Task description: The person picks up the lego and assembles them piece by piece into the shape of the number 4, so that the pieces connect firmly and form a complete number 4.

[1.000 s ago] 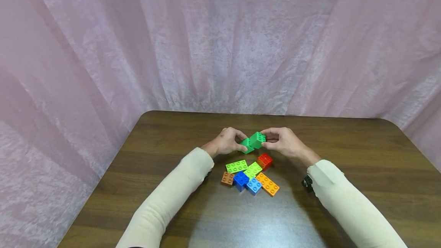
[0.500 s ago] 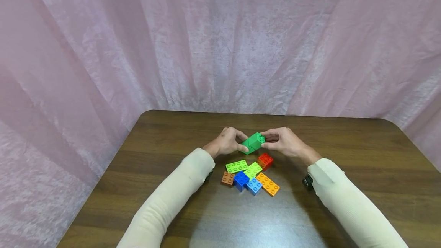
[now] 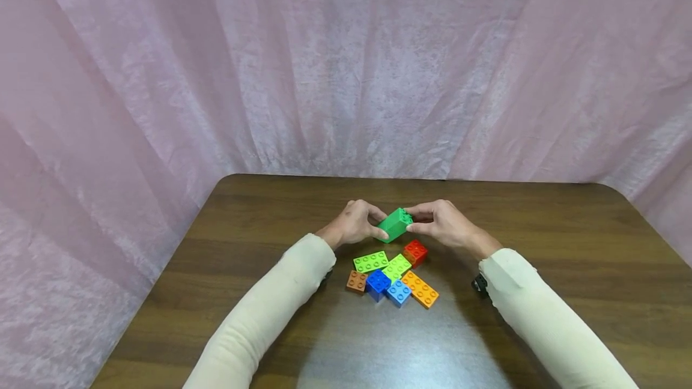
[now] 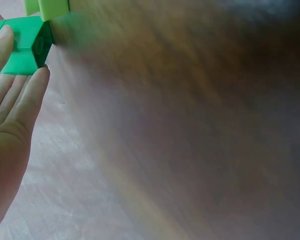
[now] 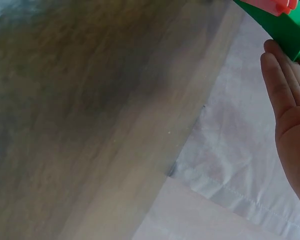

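Two green toy building bricks (image 3: 396, 226) sit joined end to end between the hands, just beyond a group of other bricks. My left hand (image 3: 352, 223) pinches their near-left end between thumb and fingers. At the studded right end, my right hand (image 3: 446, 224) grips with its thumb in front and fingers behind. In the left wrist view the green bricks (image 4: 26, 42) lie across the fingers, with the thumb on top. Studs show at the lower right end of the green bricks (image 5: 285, 30) in the right wrist view.
Close in front lie a red brick (image 3: 415, 252), two lime bricks (image 3: 370, 261), a brown brick (image 3: 357, 281), a dark blue brick (image 3: 378, 284), a light blue brick (image 3: 399, 292) and an orange brick (image 3: 420, 289). The wooden table (image 3: 259, 209) ends at a pink curtain (image 3: 346, 77).
The right-hand green brick has moved left and down onto the left one; the step and seam between them have closed up. The right hand came slightly left with it.
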The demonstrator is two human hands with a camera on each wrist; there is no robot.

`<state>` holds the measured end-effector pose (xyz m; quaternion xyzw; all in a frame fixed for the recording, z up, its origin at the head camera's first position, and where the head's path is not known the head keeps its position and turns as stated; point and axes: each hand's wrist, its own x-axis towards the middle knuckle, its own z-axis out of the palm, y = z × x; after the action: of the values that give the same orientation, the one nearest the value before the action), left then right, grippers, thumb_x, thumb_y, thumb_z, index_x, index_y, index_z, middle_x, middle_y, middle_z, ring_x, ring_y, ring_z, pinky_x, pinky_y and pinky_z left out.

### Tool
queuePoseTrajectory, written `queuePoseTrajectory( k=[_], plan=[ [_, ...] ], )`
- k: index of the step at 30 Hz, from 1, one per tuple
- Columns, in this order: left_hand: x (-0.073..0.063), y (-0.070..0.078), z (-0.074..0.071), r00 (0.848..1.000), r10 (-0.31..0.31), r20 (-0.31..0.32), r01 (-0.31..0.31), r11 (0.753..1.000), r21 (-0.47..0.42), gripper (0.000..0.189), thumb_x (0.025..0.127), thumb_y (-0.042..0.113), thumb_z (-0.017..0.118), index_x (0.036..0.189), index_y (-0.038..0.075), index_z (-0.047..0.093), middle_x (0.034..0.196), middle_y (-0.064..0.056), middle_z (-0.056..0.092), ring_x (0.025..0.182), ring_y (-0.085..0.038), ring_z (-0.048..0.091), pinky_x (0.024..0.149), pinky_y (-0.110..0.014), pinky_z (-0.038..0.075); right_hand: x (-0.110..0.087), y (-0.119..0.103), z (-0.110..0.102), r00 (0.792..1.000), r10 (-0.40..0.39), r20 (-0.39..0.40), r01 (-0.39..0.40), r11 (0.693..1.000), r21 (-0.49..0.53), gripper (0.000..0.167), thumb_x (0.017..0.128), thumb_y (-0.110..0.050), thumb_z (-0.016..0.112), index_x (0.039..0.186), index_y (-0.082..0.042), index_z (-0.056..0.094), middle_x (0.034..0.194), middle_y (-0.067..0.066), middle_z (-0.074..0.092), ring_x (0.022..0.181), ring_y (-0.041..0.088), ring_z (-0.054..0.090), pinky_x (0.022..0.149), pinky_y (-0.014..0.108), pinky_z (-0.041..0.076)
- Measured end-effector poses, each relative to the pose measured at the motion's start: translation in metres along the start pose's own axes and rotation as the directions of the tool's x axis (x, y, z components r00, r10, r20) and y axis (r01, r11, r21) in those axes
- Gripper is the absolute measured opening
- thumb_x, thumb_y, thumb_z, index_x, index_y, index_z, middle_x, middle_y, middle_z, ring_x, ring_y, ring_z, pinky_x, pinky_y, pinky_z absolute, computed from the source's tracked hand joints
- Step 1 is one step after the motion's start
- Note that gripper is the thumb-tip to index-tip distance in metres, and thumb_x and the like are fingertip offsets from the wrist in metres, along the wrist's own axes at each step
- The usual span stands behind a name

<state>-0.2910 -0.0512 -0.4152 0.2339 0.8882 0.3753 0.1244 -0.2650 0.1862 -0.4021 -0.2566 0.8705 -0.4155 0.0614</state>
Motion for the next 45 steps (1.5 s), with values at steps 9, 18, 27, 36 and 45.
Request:
queuePoseTrajectory(
  k=[9, 18, 27, 36, 45],
  plan=[
    [0.002, 0.002, 0.001, 1.0, 0.011, -0.003, -0.011, 1.0, -0.01, 0.034, 0.08, 0.015, 0.086, 0.111, 0.006, 0.076, 0.101, -0.003, 0.075, 0.092, -0.013, 0.069, 0.082, -0.026, 0.055, -0.001, -0.003, 0.0, 1.0, -0.018, -0.012, 0.017, 0.998, -0.054, 0.04, 0.091, -0.006, 0.073, 0.125, 0.012, 0.063, 0.11, 0.022, 0.071, 0.098, 0.028, 0.07, 0.082, 0.035, 0.058],
    [0.0, 0.0, -0.005, 1.0, 0.006, 0.026, -0.007, 0.999, 0.037, 0.037, 0.079, 0.017, 0.086, 0.114, 0.007, 0.076, 0.101, -0.001, 0.075, 0.092, -0.011, 0.068, 0.084, -0.027, 0.055, 0.002, -0.004, 0.002, 0.998, -0.059, 0.009, 0.059, 0.994, -0.086, 0.04, 0.093, -0.009, 0.072, 0.128, 0.009, 0.062, 0.108, 0.018, 0.072, 0.097, 0.026, 0.071, 0.083, 0.038, 0.058],
    [-0.012, -0.008, -0.009, 0.997, 0.01, 0.082, -0.017, 0.996, 0.082, 0.056, 0.08, 0.019, 0.086, 0.13, 0.002, 0.066, 0.118, -0.009, 0.071, 0.109, -0.02, 0.067, 0.089, -0.03, 0.055, 0.0, -0.003, -0.006, 0.996, -0.09, -0.018, 0.087, 0.989, -0.12, 0.039, 0.091, -0.009, 0.074, 0.125, 0.008, 0.065, 0.11, 0.017, 0.071, 0.096, 0.026, 0.069, 0.083, 0.04, 0.057],
    [-0.03, -0.013, -0.013, 0.992, 0.074, 0.106, -0.085, 0.992, 0.098, 0.047, 0.078, 0.02, 0.088, 0.118, 0.002, 0.073, 0.109, -0.007, 0.074, 0.099, -0.015, 0.071, 0.083, -0.025, 0.056, -0.001, -0.005, -0.017, 0.996, -0.09, 0.002, 0.089, 0.983, -0.162, 0.038, 0.092, -0.013, 0.074, 0.125, 0.004, 0.066, 0.111, 0.012, 0.069, 0.094, 0.021, 0.066, 0.08, 0.036, 0.055],
    [-0.047, -0.012, -0.012, 0.978, 0.111, 0.177, -0.134, 0.984, 0.121, 0.043, 0.076, 0.022, 0.089, 0.113, 0.003, 0.076, 0.105, -0.004, 0.075, 0.093, -0.01, 0.07, 0.079, -0.021, 0.055, 0.0, -0.003, -0.016, 0.999, -0.053, 0.004, 0.053, 0.99, -0.129, 0.037, 0.092, -0.011, 0.074, 0.125, 0.003, 0.066, 0.107, 0.008, 0.067, 0.094, 0.02, 0.062, 0.083, 0.038, 0.053]
  ],
)
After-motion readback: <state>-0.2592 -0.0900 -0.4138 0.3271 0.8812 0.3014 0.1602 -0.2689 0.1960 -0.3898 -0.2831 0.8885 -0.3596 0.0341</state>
